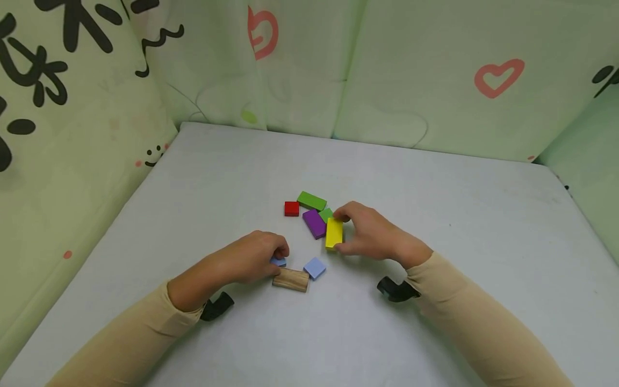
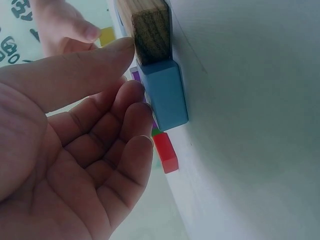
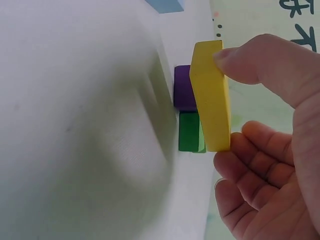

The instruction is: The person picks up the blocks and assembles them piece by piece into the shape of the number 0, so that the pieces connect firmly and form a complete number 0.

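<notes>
In the head view my left hand point(image 1: 249, 255) reaches over a small light blue block point(image 1: 278, 262), thumb on its near side and curled fingers on its far side. The left wrist view shows this blue block point(image 2: 165, 95) against the end of a wood-grain block point(image 2: 153, 35), with the thumb tip at the wooden block's edge. My right hand point(image 1: 372, 231) pinches a yellow block point(image 1: 334, 235) by its two ends, thumb at the near one. In the right wrist view the yellow block point(image 3: 211, 100) stands out from the table, overlapping purple and green blocks.
Beyond the hands lie a purple block point(image 1: 315, 223), a small green block point(image 1: 326, 215), a longer green block point(image 1: 311, 201) and a red block point(image 1: 292, 208). Another light blue block point(image 1: 315, 268) touches the wooden block's right end. Printed curtains point(image 1: 411, 80) border the white table point(image 1: 232, 172).
</notes>
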Demonstrator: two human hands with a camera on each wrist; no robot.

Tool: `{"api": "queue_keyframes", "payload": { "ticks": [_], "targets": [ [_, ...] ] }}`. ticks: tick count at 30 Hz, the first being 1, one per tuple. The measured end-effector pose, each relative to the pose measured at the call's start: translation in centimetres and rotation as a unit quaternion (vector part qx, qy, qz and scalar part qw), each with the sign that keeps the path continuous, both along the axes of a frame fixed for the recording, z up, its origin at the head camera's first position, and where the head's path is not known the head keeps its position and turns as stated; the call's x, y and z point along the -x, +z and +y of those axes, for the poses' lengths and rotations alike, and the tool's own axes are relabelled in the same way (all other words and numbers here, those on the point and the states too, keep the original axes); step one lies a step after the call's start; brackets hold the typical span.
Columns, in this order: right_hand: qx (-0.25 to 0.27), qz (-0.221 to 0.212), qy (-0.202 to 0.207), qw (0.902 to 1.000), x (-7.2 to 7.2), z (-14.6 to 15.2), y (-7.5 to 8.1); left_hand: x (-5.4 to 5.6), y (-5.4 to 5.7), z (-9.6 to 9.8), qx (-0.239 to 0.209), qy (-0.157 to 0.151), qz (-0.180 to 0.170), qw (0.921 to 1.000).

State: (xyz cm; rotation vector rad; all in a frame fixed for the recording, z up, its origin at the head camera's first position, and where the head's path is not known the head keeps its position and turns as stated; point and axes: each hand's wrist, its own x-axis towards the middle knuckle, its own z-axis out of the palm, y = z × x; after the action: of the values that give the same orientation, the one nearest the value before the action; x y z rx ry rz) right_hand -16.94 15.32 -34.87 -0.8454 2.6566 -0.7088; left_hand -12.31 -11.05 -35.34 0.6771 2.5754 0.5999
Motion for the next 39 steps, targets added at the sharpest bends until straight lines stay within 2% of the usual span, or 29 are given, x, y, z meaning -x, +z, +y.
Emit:
{"api": "queue_keyframes", "payload": {
  "ticks": [4,19,39],
  "targets": [
    [-0.005,-0.004,-0.004,1.0000,0.0,0.4,-0.3,0.0,0.0,-0.1,-0.003,-0.002,0.001,1.0000],
    [0.006,0.013,0.024,0.9996,-0.1,0.1,-1.9,0.0,0.0,0.1,0.001,0.005,-0.007,1.0000],
    [0.001,-0.003,0.017,0.9999,-0.3,-1.0,-1.9,0.0,0.1,0.2,0.011,0.009,-0.013,0.9998]
  ]
}}
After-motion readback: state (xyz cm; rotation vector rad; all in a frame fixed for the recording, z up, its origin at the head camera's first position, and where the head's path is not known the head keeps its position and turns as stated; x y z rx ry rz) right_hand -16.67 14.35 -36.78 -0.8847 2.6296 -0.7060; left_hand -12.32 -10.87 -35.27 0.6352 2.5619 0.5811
